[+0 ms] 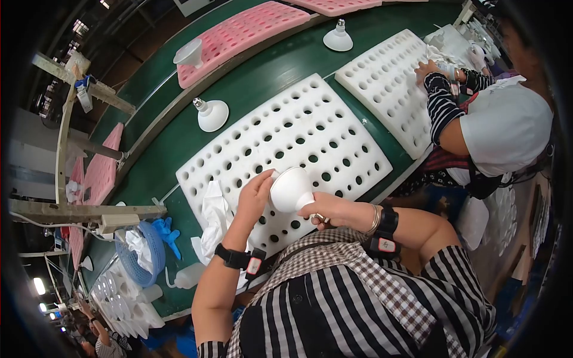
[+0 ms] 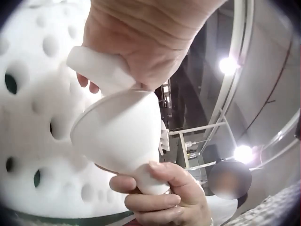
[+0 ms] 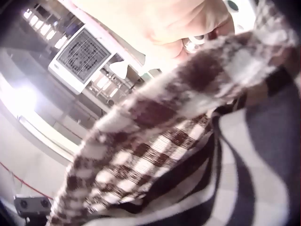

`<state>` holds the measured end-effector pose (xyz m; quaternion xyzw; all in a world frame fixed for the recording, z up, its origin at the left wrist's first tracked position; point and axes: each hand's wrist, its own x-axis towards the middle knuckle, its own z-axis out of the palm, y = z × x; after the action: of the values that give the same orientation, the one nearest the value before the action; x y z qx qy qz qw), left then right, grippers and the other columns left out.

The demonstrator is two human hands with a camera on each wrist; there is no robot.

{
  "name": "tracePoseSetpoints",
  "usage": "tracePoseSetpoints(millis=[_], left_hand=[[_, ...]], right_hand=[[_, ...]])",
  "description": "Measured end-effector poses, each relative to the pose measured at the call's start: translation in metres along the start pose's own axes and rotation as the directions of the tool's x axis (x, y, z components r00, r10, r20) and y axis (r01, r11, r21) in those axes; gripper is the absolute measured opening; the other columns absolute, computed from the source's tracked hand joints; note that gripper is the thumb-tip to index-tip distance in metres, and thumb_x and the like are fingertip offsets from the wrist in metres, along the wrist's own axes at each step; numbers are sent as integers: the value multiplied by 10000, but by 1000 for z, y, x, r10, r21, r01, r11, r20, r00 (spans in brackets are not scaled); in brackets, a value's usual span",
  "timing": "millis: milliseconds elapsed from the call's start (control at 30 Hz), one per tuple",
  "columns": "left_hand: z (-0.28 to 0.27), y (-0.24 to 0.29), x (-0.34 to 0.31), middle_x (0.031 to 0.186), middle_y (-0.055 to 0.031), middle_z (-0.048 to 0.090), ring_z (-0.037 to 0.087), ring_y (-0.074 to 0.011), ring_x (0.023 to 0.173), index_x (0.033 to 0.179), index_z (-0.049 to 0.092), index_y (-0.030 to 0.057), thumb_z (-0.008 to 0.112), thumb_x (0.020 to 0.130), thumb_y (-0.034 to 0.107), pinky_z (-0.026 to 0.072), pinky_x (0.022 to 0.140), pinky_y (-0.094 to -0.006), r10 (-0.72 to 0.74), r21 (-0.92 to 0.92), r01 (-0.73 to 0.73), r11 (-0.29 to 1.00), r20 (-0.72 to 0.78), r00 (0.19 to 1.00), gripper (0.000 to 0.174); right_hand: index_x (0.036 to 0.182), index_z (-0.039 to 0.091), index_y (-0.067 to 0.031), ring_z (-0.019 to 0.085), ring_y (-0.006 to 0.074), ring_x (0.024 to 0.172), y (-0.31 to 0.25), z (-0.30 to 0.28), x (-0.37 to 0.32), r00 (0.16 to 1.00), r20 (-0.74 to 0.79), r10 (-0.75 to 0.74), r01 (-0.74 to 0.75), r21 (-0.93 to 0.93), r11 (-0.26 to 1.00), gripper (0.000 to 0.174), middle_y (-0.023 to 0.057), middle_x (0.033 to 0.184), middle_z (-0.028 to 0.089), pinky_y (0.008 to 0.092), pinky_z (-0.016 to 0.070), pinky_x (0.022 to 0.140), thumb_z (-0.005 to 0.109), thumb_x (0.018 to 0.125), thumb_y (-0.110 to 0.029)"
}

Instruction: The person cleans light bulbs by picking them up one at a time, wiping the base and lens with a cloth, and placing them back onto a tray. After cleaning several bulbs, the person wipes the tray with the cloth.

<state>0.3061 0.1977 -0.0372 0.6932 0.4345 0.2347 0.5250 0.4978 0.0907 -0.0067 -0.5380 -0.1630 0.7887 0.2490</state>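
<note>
A white reflector lamp (image 1: 289,190) is held above the perforated white foam board (image 1: 352,134). My right hand (image 1: 340,212) grips its narrow neck; in the left wrist view, fingers of that hand (image 2: 164,197) curl round the neck. At the lamp's wide end is my left hand (image 1: 253,200). The left wrist view shows this hand (image 2: 141,42) with fingertips bent round a folded white cloth-like piece (image 2: 101,68), against the rim of the lamp (image 2: 122,129). In the right wrist view, apron fabric hides much of my right hand (image 3: 188,23).
Two lamps (image 1: 213,115) (image 1: 338,39) stand on the green surface (image 1: 250,89). Another lamp (image 1: 190,53) lies by a pink foam board (image 1: 239,36). White cloth (image 1: 212,221), a blue basket (image 1: 140,256) and a bottle (image 1: 190,275) are at left. A person (image 1: 501,125) works at right over another board (image 1: 388,83).
</note>
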Motion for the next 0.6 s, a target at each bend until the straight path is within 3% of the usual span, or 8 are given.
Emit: tracePoseSetpoints(millis=[67,167,233,333,400,433,467,600], left_hand=[[5,-9,-3,1020,-105,680,624,-166,922,1148,626,-19,535,963,201,483,833,-293,30,-27,-31,999,-43,999,302],[2,-16,-6,997,-91,670,621,-156,908,1148,610,-20,561,949,166,486,814,-274,-259,-362,282,889,111,959,277],[-6,-24,-6,1008,-89,655,617,-146,900,1131,600,-13,590,931,130,484,799,-248,-237,-315,237,919,40,971,246],[-16,9,1,1054,-103,644,614,-120,923,1124,597,-17,605,923,119,479,782,-227,-281,-350,209,913,-172,944,243],[-3,15,2,1083,-108,656,638,-174,943,1113,623,6,615,908,121,497,786,-291,-120,-330,24,944,-273,954,235],[3,30,-2,1076,-108,667,631,-226,981,1116,633,18,619,899,127,495,823,-330,314,132,-290,948,-225,922,243],[7,40,-5,1069,-107,678,625,-277,1018,1118,643,30,623,890,132,494,860,-368,641,524,-551,649,12,767,251],[12,25,-2,1123,-119,662,576,-362,1092,1123,666,62,631,876,144,462,930,-448,585,559,-569,603,175,792,262]], right_hand=[[1179,444,-36,506,86,563,-9,6,-14,999,-37,-37,35,-43,998,425,45,845,556,229,390,432,649,829,-161],[1265,464,-24,579,130,601,-16,4,-34,942,-190,-275,153,-488,859,488,69,808,614,287,454,490,647,855,-213],[1217,521,-20,657,259,701,-11,-5,-37,731,-35,-681,347,-841,415,450,148,776,652,384,504,587,654,847,-238],[1204,575,-50,639,281,660,-14,-7,-36,572,129,-810,352,-930,101,395,118,753,653,374,501,614,658,865,-235],[1174,572,-47,633,296,661,-16,-2,-36,572,177,-801,342,-939,37,366,116,734,639,394,499,610,647,864,-227],[1145,569,-45,627,310,662,-16,1,-36,574,221,-789,332,-943,-23,338,114,715,625,413,496,607,637,863,-218],[1145,569,-45,627,310,662,-16,2,-36,574,231,-786,338,-941,-30,338,114,715,625,413,496,607,637,863,-218],[1135,569,-47,620,297,644,-13,2,-40,608,303,-734,318,-940,-125,342,105,700,615,404,491,589,649,856,-228]])
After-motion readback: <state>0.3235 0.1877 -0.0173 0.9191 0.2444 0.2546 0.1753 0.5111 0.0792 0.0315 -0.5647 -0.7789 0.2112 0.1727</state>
